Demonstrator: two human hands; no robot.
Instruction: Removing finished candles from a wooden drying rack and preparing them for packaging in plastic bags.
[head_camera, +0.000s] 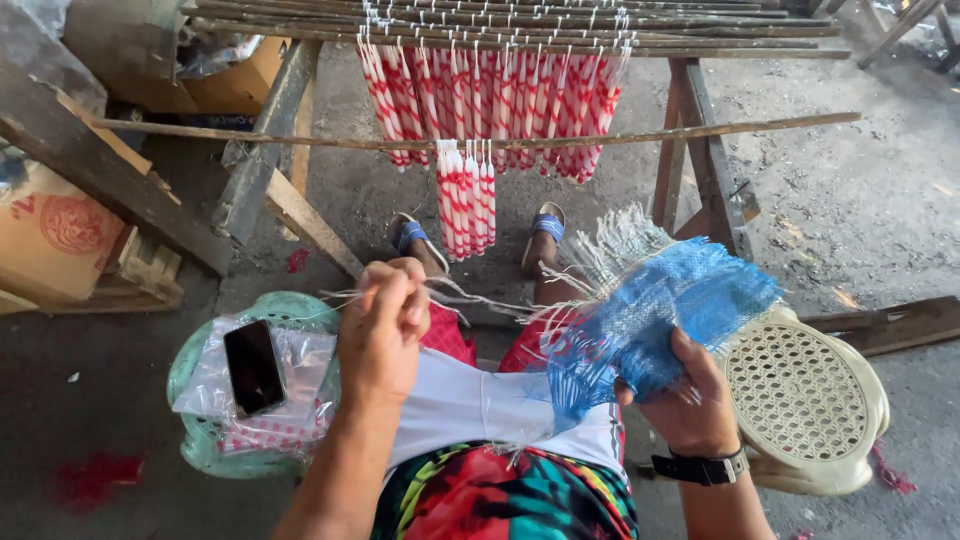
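My right hand (690, 395), with a black watch on the wrist, grips a piece of blue woven plastic mesh (650, 315) with frayed white strands at its edges. My left hand (383, 325) is closed, pinching thin white strands (480, 298) pulled out from the mesh, stretched between the two hands over my lap. Ahead, red-and-white striped candles (490, 95) hang by their wicks in rows from a wooden rack (520, 30). A smaller bunch of candles (465, 200) hangs from a thin wooden stick (700, 130) just above my sandalled feet.
A green plastic stool (195, 355) at my left carries a clear bag and a black phone (253, 367). A cream woven-top stool (810, 400) stands at my right. Cardboard boxes (50, 230) and wooden beams (270, 130) lie at the left; the floor is concrete.
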